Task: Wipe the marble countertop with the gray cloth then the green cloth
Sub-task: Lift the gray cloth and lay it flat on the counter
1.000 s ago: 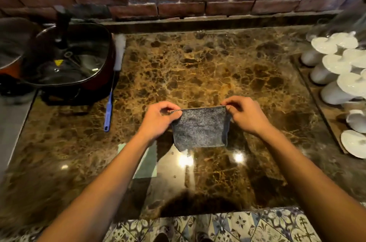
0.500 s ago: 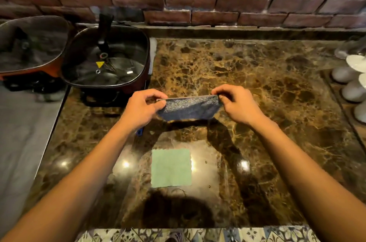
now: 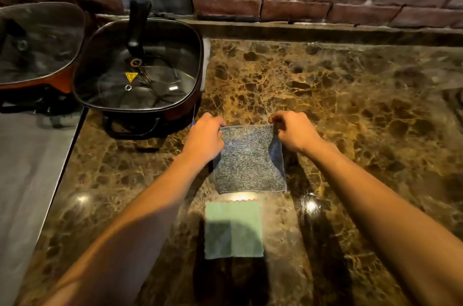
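Fingers (image 3: pixel 220 127) of both hands pinch the gray cloth's (image 3: pixel 248 163) far corners; lay it flat on the marble worktop (image 3: pixel 350 110), then wipe in overlapping strokes, clear of the green cloth (image 3: pixel 233 228).

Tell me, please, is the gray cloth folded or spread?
Spread: the gray cloth shows as one flat square, its far corners pinched by the left hand and right hand.

gray cloth (image 3: pixel 249 160) behind green cloth (image 3: pixel 233 229) — countertop (image 3: pixel 363 110)

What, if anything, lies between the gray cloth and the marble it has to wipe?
Nothing visible. Both hands, left and right, pinch the gray cloth's far corners over bare countertop. The green cloth lies nearer the person, and the pan sits far left.
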`<state>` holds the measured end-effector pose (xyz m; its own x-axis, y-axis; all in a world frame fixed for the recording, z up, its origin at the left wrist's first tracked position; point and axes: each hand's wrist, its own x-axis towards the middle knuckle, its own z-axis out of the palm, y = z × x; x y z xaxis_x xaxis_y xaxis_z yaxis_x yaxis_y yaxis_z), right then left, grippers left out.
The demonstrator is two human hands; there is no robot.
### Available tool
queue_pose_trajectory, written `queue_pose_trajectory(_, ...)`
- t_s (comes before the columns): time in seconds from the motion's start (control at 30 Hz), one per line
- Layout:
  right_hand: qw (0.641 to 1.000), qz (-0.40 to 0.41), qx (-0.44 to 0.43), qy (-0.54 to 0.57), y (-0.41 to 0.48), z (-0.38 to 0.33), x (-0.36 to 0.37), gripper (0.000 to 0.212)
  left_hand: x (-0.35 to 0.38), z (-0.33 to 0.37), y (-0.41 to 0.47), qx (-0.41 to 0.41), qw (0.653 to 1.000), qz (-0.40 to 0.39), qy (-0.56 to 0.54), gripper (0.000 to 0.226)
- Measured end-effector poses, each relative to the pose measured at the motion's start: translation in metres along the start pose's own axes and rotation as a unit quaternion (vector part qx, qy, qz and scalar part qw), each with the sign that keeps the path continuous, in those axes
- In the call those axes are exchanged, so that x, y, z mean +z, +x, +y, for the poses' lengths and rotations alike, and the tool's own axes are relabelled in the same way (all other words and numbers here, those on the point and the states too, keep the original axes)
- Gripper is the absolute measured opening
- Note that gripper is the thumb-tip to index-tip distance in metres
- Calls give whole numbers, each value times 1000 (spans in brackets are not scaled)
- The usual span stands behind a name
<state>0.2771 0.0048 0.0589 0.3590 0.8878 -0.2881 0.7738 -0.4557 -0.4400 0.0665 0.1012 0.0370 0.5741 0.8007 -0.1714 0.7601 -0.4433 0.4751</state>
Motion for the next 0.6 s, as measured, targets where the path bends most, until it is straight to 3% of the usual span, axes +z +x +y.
queue_pose_trajectory(0.17,1000,14,13,-20,29,7,23,39,27,-5,15,47,992,33,108,44)
queue_pose_trajectory(0.3,996,52,-69,-27,11,7,57,31,68,2,-4,93,989,12,113,54)
queue_pose_trajectory(0.37,992,27,-106,-66,-1,10,80,44,92,4,-12,85,987,-25,130,61)
queue_pose_trajectory(0.43,988,-25,-85,-127,-11,18,103,60,108,-2,-18,75,986,-45,145,65)
queue_pose_trajectory(0.6,984,-19,-62,-166,-18,38,125,66,117,-30,-24,107,980,-17,166,66)
